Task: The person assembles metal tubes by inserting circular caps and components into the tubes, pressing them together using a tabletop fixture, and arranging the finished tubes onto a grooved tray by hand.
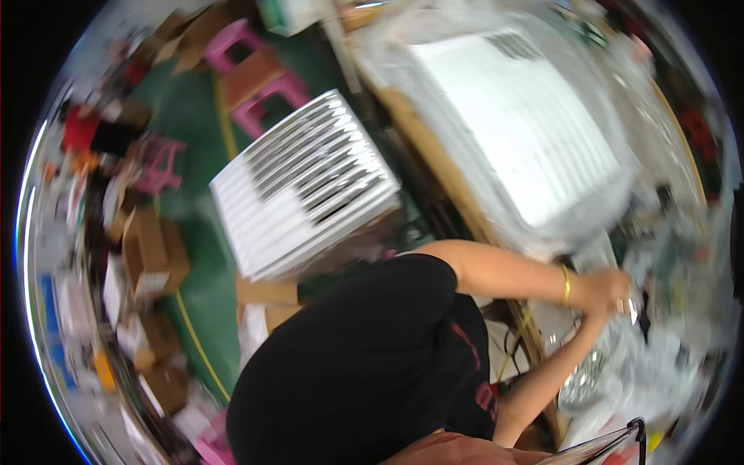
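My two hands meet over the workbench at the right. My left hand (608, 288), below a yellow bracelet (566, 285), has its fingers closed around something small with a pale, shiny end, too blurred to name. My right hand (597, 311) comes up against it from below; its fingers are mostly hidden behind the left. Close under them lies a clear plastic bag (585, 380) with shiny, silvery contents. Crumpled translucent plastic (651, 380) spreads beside it.
White slatted panels (535, 132) lie on plastic sheeting on the bench (418, 128). Another stack of white slatted panels (306, 186) stands to the left. Pink stools (267, 97) and cardboard boxes (151, 252) stand on the green floor (198, 310).
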A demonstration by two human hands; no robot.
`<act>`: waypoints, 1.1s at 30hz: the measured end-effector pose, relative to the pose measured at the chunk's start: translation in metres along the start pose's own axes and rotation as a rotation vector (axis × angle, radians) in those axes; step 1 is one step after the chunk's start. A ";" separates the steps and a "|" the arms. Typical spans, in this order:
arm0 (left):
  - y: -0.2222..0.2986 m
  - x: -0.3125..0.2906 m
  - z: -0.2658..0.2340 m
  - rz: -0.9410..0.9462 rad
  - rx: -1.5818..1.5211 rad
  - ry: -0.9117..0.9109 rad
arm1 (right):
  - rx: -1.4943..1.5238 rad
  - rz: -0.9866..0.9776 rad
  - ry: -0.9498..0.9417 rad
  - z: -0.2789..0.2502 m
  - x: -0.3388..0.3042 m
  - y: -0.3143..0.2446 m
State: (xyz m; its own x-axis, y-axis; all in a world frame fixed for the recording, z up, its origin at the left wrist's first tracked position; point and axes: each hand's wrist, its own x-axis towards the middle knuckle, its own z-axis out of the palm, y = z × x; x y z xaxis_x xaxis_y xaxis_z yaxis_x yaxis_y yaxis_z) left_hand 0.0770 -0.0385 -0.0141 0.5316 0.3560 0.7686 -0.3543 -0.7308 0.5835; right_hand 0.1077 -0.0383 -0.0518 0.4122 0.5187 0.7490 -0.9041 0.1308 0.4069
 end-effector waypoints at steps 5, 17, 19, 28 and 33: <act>0.092 -0.034 -0.124 0.228 0.134 0.279 | 1.846 -0.615 -0.066 0.048 0.005 -0.020; 0.211 -0.367 -0.430 -1.336 1.449 0.389 | 3.036 -0.739 -0.440 0.118 0.000 -0.009; 0.207 -0.379 -0.430 -1.268 1.470 0.349 | 3.006 -0.714 -0.512 0.129 -0.002 -0.006; 0.240 -0.432 -0.406 -1.197 1.408 0.261 | 3.266 -0.721 -0.334 0.105 -0.021 0.027; 0.259 -0.445 -0.389 -1.091 1.392 0.429 | 3.233 -0.712 -0.287 0.099 -0.026 0.010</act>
State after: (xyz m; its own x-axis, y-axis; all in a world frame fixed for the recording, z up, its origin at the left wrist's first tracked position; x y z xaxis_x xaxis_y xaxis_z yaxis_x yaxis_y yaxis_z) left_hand -0.5504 -0.1594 -0.1025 -0.2327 0.8979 0.3736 0.9260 0.0871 0.3675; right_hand 0.0994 -0.1342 -0.0149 0.4360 0.8094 0.3933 0.7756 -0.1163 -0.6205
